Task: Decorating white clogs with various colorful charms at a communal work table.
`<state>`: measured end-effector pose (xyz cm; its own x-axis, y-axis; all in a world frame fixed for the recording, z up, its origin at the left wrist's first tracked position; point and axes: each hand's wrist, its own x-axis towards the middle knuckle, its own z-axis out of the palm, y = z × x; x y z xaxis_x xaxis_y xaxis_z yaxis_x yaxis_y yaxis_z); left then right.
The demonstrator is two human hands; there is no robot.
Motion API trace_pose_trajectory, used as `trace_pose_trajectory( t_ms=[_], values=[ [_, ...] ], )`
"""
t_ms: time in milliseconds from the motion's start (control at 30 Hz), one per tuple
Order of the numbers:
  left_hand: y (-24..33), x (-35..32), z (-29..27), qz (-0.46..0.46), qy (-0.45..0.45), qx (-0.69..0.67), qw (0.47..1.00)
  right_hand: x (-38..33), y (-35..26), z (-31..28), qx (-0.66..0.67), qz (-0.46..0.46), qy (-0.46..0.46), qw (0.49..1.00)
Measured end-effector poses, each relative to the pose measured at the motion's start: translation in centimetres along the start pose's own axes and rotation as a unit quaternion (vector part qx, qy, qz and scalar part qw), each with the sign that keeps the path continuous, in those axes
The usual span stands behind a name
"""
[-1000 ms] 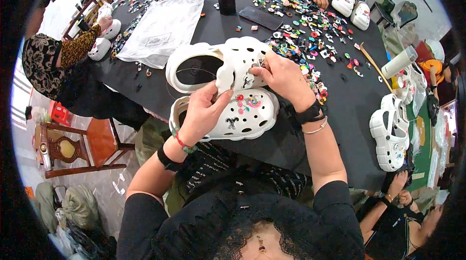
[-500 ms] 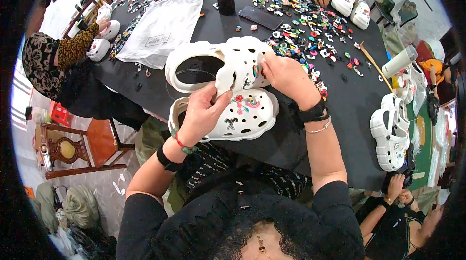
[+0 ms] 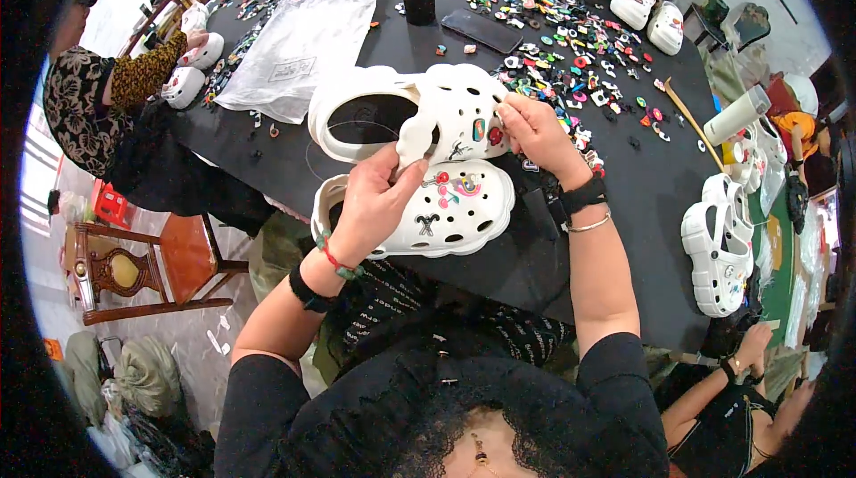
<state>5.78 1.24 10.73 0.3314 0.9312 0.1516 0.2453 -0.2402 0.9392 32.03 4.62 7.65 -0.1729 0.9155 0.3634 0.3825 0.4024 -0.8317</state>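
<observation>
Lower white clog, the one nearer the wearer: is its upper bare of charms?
No, the lower white clog has a black charm and a pink charm on its upper.

A large black table [image 3: 660, 242] filled the middle of the room. On its left stood a carved wooden chair [image 3: 190, 251] with a reddish-brown seat and a pale oval in its backrest. More wooden furniture [image 3: 183, 4] lined the upper left, and a dark chair [image 3: 747, 21] stood at the upper right, near a green surface [image 3: 782, 295]. The smooth floor [image 3: 203, 380] looked grey near the wooden chair, while strong light whitened the left edge.
</observation>
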Motion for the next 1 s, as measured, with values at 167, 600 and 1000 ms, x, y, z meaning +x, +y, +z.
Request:
trace_pose_trajectory(
  t_ms=[167,600,1000],
  values=[
    [0.7,-0.1,-0.1,-0.016,-0.004,0.043,0.999,-0.1,0.4,-0.5,0.076,0.046,-0.030,0.996],
    [2.2,2.5,-2.6,-0.120,-0.127,0.100,0.980,-0.4,1.6,-1.1,0.169,0.089,-0.058,0.980],
    [4.4,8.2,-2.8,-0.215,-0.152,-0.146,0.954,0.4,-1.6,1.8,-0.294,-0.163,0.025,0.941]
  ],
)
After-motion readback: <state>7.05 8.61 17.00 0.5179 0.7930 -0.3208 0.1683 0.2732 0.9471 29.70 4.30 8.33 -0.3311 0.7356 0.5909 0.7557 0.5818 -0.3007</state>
